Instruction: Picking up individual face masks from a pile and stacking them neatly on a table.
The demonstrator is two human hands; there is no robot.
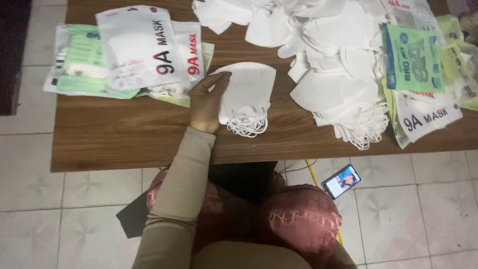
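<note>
Masks (246,97), a small white stack of them, sit on the worktop (124,139) right in front of the person, ear loops dangling toward the near edge. The left hand (206,102) lies flat on the stack's left side, fingers spread and pressing down, thumb near the top edge — pinning rather than gripping, nothing closed inside it. The tan sleeve runs straight up from the lap, wrist just over the worktop's edge. The right hand? Out of view, so I cannot tell what it is doing.

Progress, as I judge it: this one stack is squared up, but not bagged. To the right, a big loose heap of masks (338,65) sprawls unsorted, so plenty remains. Left of the hand, several filled flat packets (134,50) overlap one another, which looks like finished work. More packets (423,84), green and white, lie at the far right. Down on the tiled floor, a phone (341,181) glows beside the knee.
</note>
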